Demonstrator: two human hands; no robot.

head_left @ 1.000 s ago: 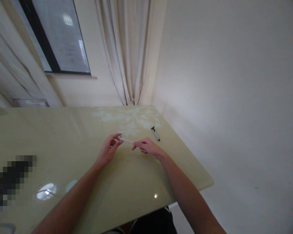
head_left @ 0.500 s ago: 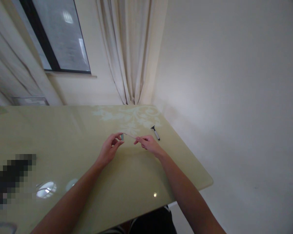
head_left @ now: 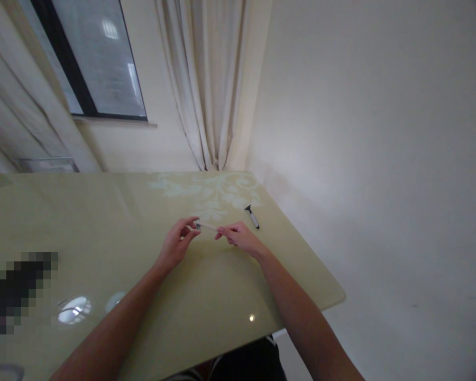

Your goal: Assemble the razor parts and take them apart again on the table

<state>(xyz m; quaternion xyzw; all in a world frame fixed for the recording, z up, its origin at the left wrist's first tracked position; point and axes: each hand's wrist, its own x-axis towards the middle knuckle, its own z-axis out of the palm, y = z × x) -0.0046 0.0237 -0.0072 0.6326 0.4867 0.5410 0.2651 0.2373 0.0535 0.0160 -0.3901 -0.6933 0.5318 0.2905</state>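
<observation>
My left hand (head_left: 179,239) pinches a small teal-and-dark piece (head_left: 198,226) upright between thumb and fingertips; it is too small to name. My right hand (head_left: 238,235) is closed on a thin, pale stick (head_left: 209,226). This stick points left, and its far end meets or overlaps the small piece; whether they touch I cannot tell. Both hands are held over the pale green tabletop (head_left: 190,312). Just beyond my right hand lies a razor (head_left: 253,217) with a black head and a grey handle.
A pixelated dark patch (head_left: 19,296) covers something on the left of the table. The table's right edge runs close to a white wall (head_left: 373,159). Behind the table hang a curtain (head_left: 206,79) and a window (head_left: 99,58).
My right hand has shifted slightly left, bringing the pale stick across to the small teal piece. My left hand and the razor stay in place.
</observation>
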